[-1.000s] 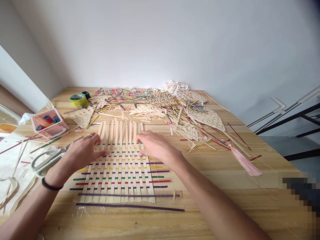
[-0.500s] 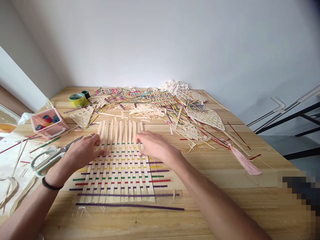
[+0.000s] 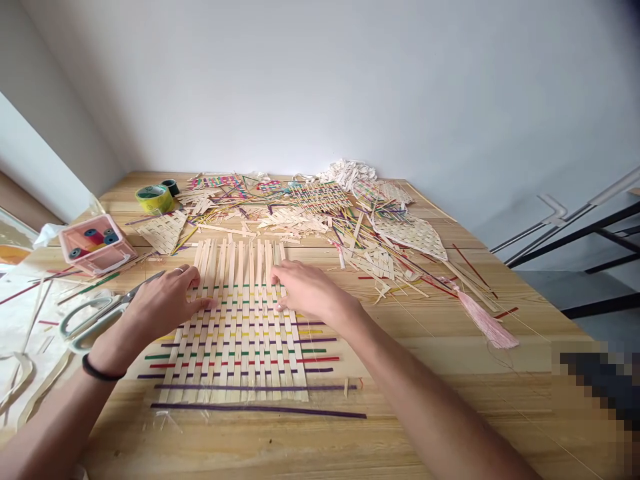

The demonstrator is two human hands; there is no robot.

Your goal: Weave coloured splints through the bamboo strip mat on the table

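A woven mat (image 3: pixel 240 333) of pale flat strips crossed by thin green, yellow, purple and red strips lies on the table. My left hand (image 3: pixel 173 300) is at its upper left edge, fingers curled over the edge and thumb resting on the weave. At the upper right edge is my right hand (image 3: pixel 305 290), its fingers and thumb bent around the side strips. Both hands grip the mat near the green strip (image 3: pixel 243 286). Beyond them the pale strips stick out unwoven. A loose purple strip (image 3: pixel 260 411) lies below the mat.
Scissors (image 3: pixel 93 323) lie beside my left forearm. A pink box (image 3: pixel 95 247) with spools and a yellow tape roll (image 3: pixel 154 199) are at the left. Loose strips (image 3: pixel 295 220) and a woven fan (image 3: pixel 413 235) lie behind; a pink tassel (image 3: pixel 485 319) is at the right.
The view has shifted very slightly. Both hands stay at the same places on the mat, and nothing else has visibly moved.
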